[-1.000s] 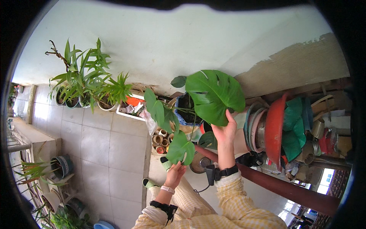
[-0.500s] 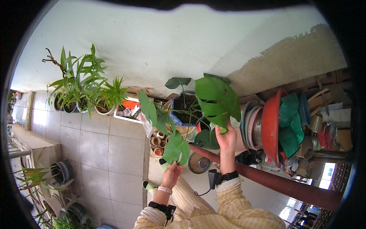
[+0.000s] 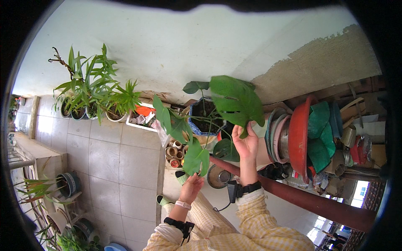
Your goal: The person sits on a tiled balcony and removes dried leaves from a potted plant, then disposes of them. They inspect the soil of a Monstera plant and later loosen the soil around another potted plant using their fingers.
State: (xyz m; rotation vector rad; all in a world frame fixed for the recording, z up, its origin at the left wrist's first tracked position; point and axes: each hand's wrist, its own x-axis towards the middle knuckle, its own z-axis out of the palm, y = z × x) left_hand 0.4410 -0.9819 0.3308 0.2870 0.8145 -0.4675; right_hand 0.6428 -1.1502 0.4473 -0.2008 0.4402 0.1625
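A potted monstera with broad split leaves stands by the wall in a blue patterned pot (image 3: 195, 113), dark soil showing inside. My right hand (image 3: 246, 144) has its thumb and fingers closed on the lower tip of the large leaf (image 3: 234, 98), which tilts up toward me. At the front, my left hand (image 3: 191, 189) pinches the lower edge of a smaller monstera leaf (image 3: 195, 158). A further dark leaf (image 3: 226, 149) hangs between the two hands, touched by neither. Both wrists wear straps with small black devices.
Leafy potted plants (image 3: 90, 90) line the wall at left, beside a white box (image 3: 142, 125) of odds and ends. Several small clay pots (image 3: 172, 153) sit below the monstera. On the right are stacked basins with a red basin (image 3: 298, 140), and a reddish-brown pipe (image 3: 310, 203) crosses diagonally.
My right hand has moved slightly up, and the large leaf has tilted and shifted with it. My left hand has risen a little, still pinching the smaller leaf.
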